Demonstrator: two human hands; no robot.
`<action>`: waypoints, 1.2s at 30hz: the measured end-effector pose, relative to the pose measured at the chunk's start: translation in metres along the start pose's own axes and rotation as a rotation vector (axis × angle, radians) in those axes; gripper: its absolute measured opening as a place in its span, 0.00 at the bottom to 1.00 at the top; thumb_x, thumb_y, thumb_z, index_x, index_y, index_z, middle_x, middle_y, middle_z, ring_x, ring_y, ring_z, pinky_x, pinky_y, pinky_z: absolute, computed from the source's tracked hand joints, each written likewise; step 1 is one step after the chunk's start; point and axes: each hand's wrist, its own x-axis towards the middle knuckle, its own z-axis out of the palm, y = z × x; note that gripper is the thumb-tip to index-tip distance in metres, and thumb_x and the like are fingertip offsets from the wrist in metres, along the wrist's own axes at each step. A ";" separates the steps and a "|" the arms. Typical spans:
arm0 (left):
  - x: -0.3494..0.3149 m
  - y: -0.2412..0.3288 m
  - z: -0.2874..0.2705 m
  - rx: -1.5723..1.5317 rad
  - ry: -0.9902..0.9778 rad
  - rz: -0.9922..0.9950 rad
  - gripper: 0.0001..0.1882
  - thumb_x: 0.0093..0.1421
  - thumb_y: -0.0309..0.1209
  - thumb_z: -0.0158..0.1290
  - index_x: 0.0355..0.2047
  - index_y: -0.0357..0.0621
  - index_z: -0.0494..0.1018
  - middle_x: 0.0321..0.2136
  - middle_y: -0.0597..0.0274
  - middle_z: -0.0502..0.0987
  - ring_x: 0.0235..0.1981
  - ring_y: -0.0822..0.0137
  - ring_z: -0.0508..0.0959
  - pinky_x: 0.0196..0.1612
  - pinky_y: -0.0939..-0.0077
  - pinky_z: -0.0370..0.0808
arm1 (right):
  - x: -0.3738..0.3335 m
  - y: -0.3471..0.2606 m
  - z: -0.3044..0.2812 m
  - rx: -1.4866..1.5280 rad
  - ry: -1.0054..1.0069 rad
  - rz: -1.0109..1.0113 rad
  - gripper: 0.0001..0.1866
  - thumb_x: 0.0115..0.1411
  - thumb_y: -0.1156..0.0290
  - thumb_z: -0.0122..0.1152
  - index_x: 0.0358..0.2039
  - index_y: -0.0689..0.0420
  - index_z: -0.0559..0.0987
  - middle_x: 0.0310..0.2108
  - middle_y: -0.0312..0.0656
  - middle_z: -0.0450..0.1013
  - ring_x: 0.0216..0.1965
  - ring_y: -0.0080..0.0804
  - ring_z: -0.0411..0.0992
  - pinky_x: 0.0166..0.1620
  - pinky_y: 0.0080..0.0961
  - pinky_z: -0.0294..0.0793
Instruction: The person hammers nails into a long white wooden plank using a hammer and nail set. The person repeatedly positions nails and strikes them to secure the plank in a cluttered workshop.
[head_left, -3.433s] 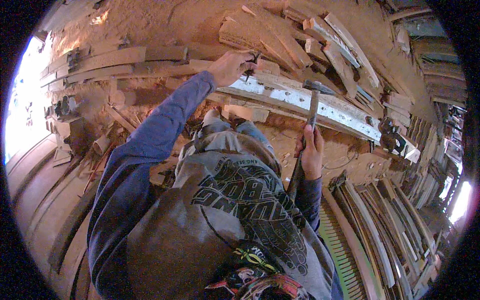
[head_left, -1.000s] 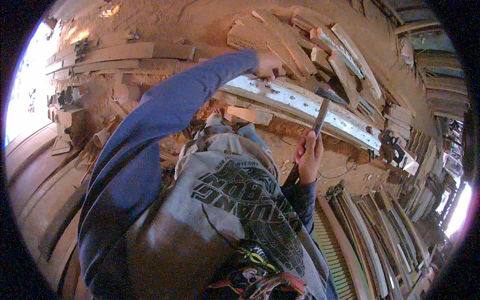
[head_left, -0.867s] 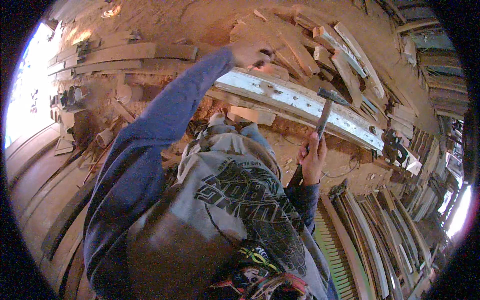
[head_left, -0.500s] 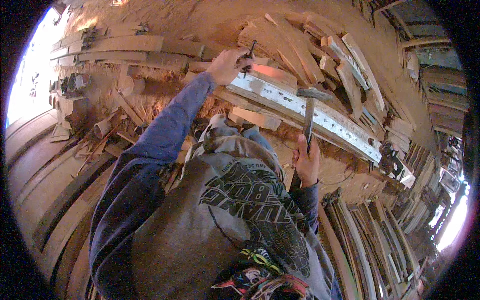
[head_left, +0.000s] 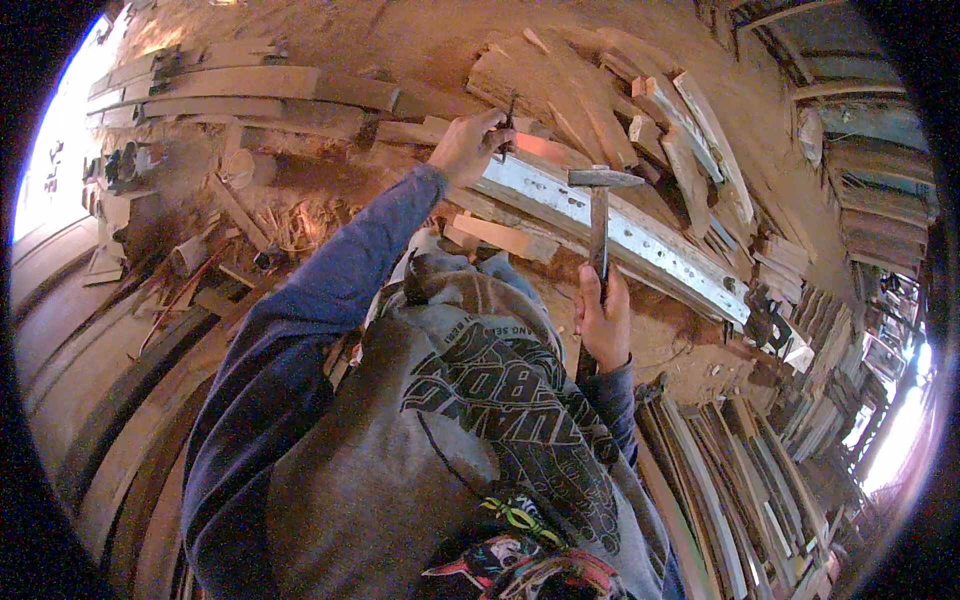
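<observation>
My left hand (head_left: 470, 148) pinches a thin dark metal rod (head_left: 510, 128), held upright at the left end of a long beam. The beam has a white, dark-spotted top strip (head_left: 625, 233) and slants down toward the right. Whether the rod's lower tip touches the beam, I cannot tell. My right hand (head_left: 604, 322) is wrapped round the handle of a hammer (head_left: 599, 225). The hammer's head is raised over the middle of the strip, to the right of the rod.
Loose wood offcuts (head_left: 690, 150) lie heaped beyond the beam. Stacked planks (head_left: 230, 85) are at the far left, and long boards (head_left: 715, 480) stand at the lower right. A short pale block (head_left: 505, 237) lies on the beam's near side. Large curved-looking timbers (head_left: 140, 400) fill the left.
The hammer has swung left, its head coming nearer the rod. My left hand has shifted slightly right and down, still pinching the rod. The whole view has turned a little.
</observation>
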 end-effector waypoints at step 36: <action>-0.005 -0.035 0.024 -0.037 -0.042 0.428 0.16 0.59 0.17 0.54 0.47 0.37 0.77 0.36 0.51 0.82 0.38 0.56 0.83 0.40 0.65 0.80 | 0.026 -0.122 0.005 -0.537 0.164 -0.467 0.21 0.68 0.55 0.53 0.48 0.62 0.72 0.24 0.59 0.76 0.24 0.61 0.75 0.27 0.53 0.74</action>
